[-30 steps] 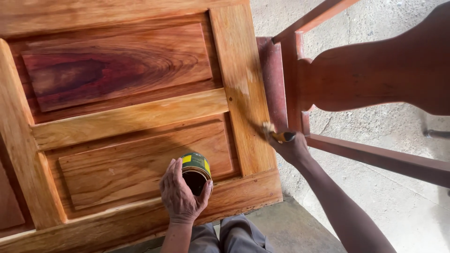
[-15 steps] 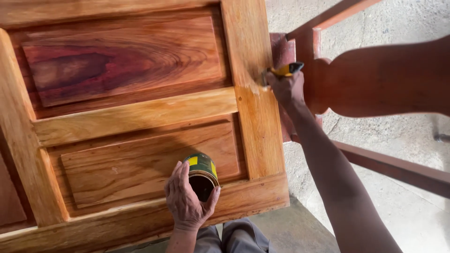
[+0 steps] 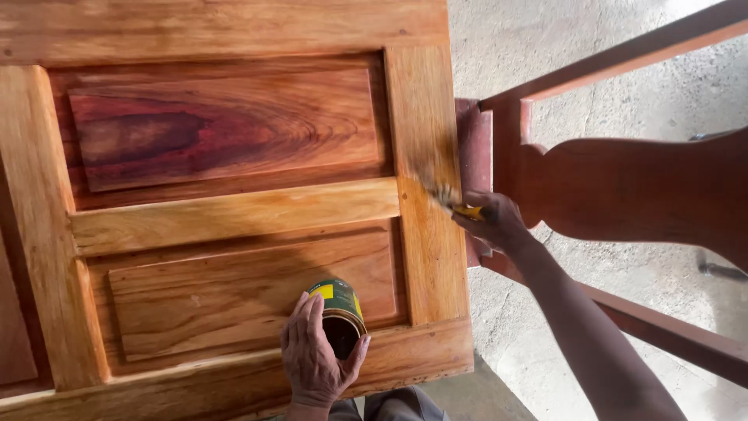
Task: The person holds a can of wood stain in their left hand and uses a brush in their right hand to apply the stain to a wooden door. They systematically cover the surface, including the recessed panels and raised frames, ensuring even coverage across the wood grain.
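Left hand (image 3: pixel 315 360) gripped an open varnish can (image 3: pixel 339 316) on the panelled door (image 3: pixel 234 214); right hand (image 3: pixel 495 221) clasped a brush (image 3: pixel 456 204) against its stile.

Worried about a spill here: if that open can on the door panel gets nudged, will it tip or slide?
The small can is open, so tipping would probably spill its dark contents. It looks squat and steadied by the left hand, so it is unlikely to topple while held. The glossy wooden door under it may let it slide.
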